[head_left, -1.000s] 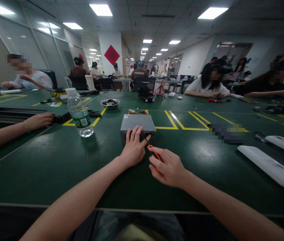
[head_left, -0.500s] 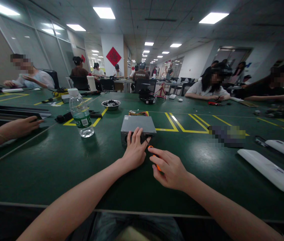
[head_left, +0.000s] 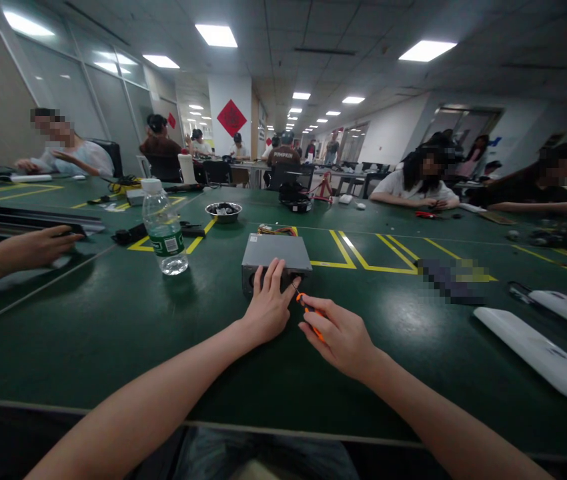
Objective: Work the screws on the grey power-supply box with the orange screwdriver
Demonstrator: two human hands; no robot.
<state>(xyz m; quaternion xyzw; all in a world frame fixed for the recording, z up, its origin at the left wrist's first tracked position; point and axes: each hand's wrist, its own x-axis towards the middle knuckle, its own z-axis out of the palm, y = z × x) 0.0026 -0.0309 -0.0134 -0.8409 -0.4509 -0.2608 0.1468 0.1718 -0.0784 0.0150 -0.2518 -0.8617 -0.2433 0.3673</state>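
A grey metal computer power supply (head_left: 276, 250) rests on the green table, its bundle of coloured cables (head_left: 278, 231) at the far side. My left hand (head_left: 269, 307) lies against its near face with the fingers spread over the top edge. An orange and black screwdriver (head_left: 316, 323) is gripped by my right hand (head_left: 341, 337), fingers wrapped round the handle. Its thin shaft points up and left to the right part of the near face, close to my left fingertips. Whether the tip touches a screw cannot be made out.
Left of the power supply stands a clear plastic bottle (head_left: 164, 230); behind it is a metal bowl (head_left: 223, 212) of small parts. White casings (head_left: 538, 347) lie at right. Another person's hand (head_left: 38, 250) touches dark metal rails (head_left: 23, 223) at left. More people sit across the table.
The camera view has tilted slightly. My right hand and the screwdriver handle have turned a little; my left hand stays on the power supply.
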